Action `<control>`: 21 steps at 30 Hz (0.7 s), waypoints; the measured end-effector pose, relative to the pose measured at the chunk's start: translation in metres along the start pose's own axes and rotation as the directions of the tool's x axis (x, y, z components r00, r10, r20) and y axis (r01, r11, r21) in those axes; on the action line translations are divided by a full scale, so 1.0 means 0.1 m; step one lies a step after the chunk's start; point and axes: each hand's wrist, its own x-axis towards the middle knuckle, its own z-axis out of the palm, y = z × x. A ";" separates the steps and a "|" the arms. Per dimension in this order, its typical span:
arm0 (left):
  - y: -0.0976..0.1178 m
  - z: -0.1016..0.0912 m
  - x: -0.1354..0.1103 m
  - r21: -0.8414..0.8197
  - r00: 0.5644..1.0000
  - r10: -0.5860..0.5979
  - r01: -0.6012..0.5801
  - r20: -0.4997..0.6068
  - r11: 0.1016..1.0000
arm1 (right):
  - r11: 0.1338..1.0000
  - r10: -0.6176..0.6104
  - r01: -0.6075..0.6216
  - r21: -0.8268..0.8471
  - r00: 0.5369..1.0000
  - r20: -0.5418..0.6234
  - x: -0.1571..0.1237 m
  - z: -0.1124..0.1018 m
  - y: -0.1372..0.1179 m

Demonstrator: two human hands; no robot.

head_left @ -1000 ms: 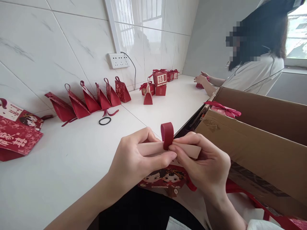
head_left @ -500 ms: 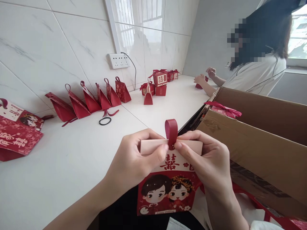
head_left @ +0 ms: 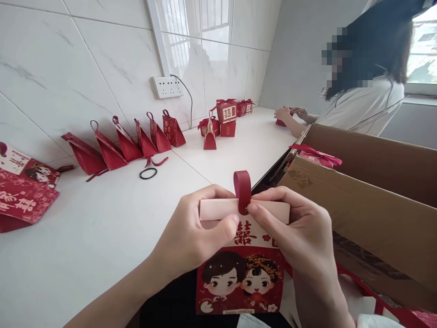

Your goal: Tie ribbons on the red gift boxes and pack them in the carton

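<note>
While the left hand (head_left: 191, 237) and right hand (head_left: 300, 241) hold the paper gift box (head_left: 239, 282) upright just off the near tabletop (head_left: 85, 237) edge, fingers clamped on its pale top strip (head_left: 218, 209) either side of the red loop (head_left: 241, 189); it looks light, thin card, easily creased; that doubled strip seems the firmest hold.

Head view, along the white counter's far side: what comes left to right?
Flat red printed card sheets, row of red triangular paper pouches, stacked red ribbon-tied cube boxes, other person's hands.
</note>
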 end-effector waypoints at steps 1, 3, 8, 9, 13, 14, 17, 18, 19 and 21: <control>0.01 0.00 0.00 0.021 1.000 0.012 -0.012 -0.003 1.000 | 1.000 0.003 -0.003 -0.001 1.000 0.001 0.00 0.00 0.00; 0.02 -0.02 0.00 0.058 1.000 0.024 -0.024 0.009 0.998 | 1.000 0.007 -0.007 0.002 1.000 0.003 0.01 -0.01 -0.01; 0.03 -0.06 0.03 0.115 0.999 0.000 -0.005 0.049 0.993 | 1.000 0.005 -0.005 0.004 1.000 0.014 0.01 -0.01 -0.03; 0.03 -0.06 0.03 0.113 0.999 -0.001 -0.004 0.044 0.994 | 1.000 0.003 -0.003 -0.002 1.000 0.015 0.01 -0.01 -0.03; 0.04 -0.02 0.02 0.100 1.000 -0.005 0.007 -0.016 0.995 | 1.000 -0.007 0.007 -0.026 1.000 0.007 0.01 -0.03 -0.03; 0.04 -0.01 0.02 0.095 1.000 -0.008 0.010 -0.025 0.995 | 0.999 -0.012 0.012 -0.033 1.000 0.004 0.02 -0.03 -0.03; 0.04 -0.01 0.03 0.083 1.000 -0.013 0.014 -0.009 0.996 | 0.999 -0.021 0.022 -0.044 1.000 0.009 0.03 -0.03 -0.04; 0.04 -0.01 0.04 0.083 1.000 -0.013 0.012 0.006 0.996 | 0.999 -0.023 0.023 -0.045 1.000 0.013 0.03 -0.03 -0.04; 0.04 -0.02 0.04 0.086 1.000 -0.010 0.009 0.018 0.996 | 0.999 -0.025 0.025 -0.044 1.000 0.015 0.03 -0.03 -0.04; 0.04 -0.03 0.06 0.096 1.000 -0.004 0.002 0.023 0.995 | 0.999 -0.026 0.026 -0.045 1.000 0.015 0.04 -0.04 -0.04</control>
